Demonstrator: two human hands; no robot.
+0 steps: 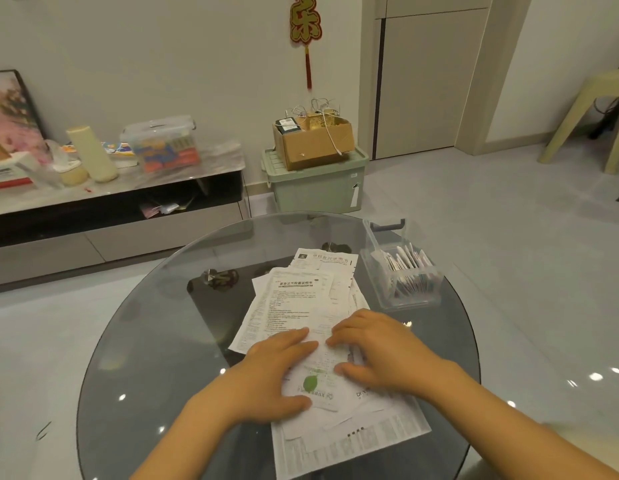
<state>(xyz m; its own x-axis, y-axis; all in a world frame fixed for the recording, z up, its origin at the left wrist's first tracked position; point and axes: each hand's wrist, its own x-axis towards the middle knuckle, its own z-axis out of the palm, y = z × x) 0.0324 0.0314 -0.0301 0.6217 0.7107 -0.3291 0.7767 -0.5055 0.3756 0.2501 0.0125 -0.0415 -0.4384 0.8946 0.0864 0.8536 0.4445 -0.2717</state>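
A loose pile of printed paper leaflets lies on the round glass table. Nearest me is a small leaflet with a green leaf mark, lying on a larger sheet. My left hand rests flat on that small leaflet's left side, fingers straight. My right hand presses on its right side, fingertips bent down onto the paper and thumb touching near the leaf mark. Neither hand lifts anything.
A clear plastic bin with several folded leaflets stands at the table's right. Beyond are a low cabinet with clutter, a green storage box carrying a cardboard box, and a plastic stool at right.
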